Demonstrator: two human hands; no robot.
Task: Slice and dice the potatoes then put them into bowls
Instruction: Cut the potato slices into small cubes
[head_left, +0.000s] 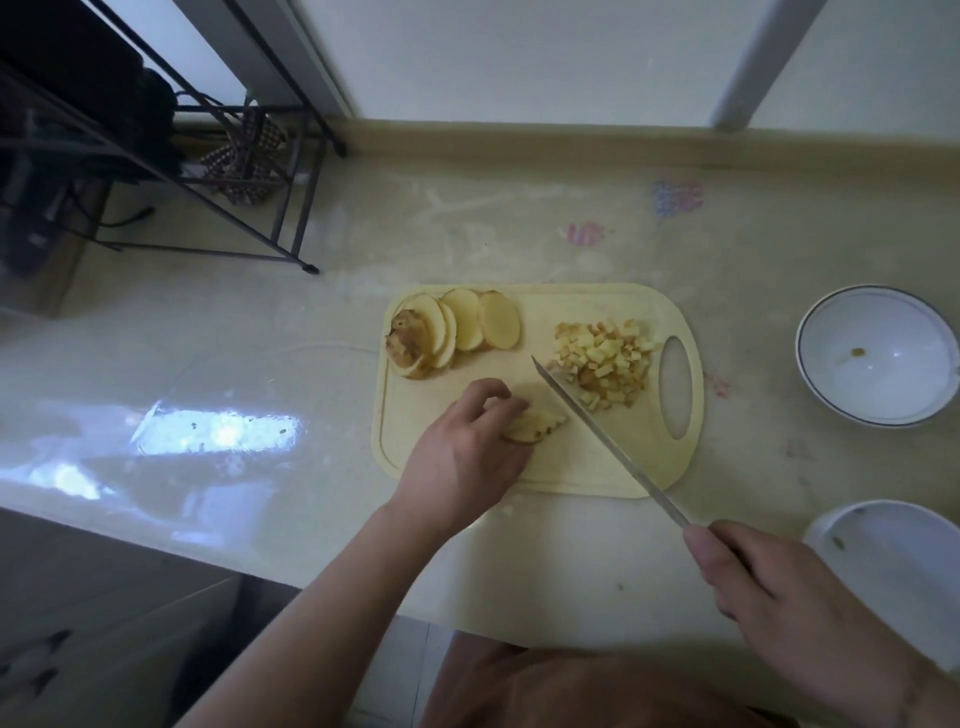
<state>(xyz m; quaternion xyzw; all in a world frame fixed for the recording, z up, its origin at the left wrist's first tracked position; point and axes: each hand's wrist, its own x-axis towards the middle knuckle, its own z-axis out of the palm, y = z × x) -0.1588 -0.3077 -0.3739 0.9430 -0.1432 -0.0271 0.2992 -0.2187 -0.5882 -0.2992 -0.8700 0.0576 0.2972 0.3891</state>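
The right hand (795, 597) is wrapped around the handle of a long, narrow steel knife (608, 439), whose blade slants up across the pale yellow plastic cutting board (576, 467) with its tip between the two potato heaps. The left hand (467, 447), fingers curled, pins a small stack of cut potato pieces (535, 426) at the board's middle, just left of the blade. At the board's far left corner lie fanned oval potato slices (467, 327) (a rough brown end piece leans against them). A pile of small diced potato cubes (605, 361) sits beside the board's oval handle hole. Right of the board stand a white bowl with a dark rim line (878, 356) and, nearer the person, a second white bowl (893, 566), both well apart from it on the cream countertop (234, 338).
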